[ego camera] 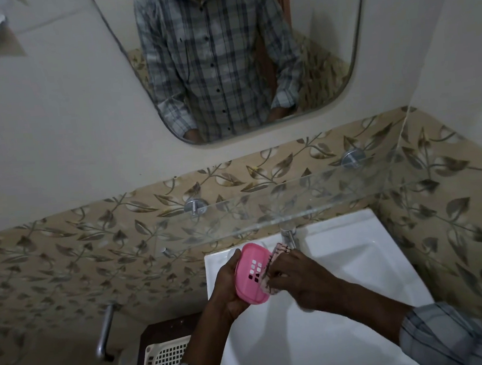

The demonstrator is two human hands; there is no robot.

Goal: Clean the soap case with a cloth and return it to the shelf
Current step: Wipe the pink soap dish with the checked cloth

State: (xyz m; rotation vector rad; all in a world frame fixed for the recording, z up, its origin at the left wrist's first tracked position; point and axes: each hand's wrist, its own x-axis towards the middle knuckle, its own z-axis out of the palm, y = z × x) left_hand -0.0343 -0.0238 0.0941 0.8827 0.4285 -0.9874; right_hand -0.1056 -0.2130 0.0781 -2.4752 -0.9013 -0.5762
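Left hand (pixel 229 286) wrapped around a pink soap case (pixel 251 272), fingers curled behind its left edge, slotted face turned toward the camera. Case held above the far left part of a white sink (pixel 359 262), below a clear glass shelf (pixel 309 202). Right hand (pixel 299 279) pinching a pink checked cloth (pixel 274 264), bunched and pressed against the case's right edge. Metal tap (pixel 289 235) just beyond the cloth.
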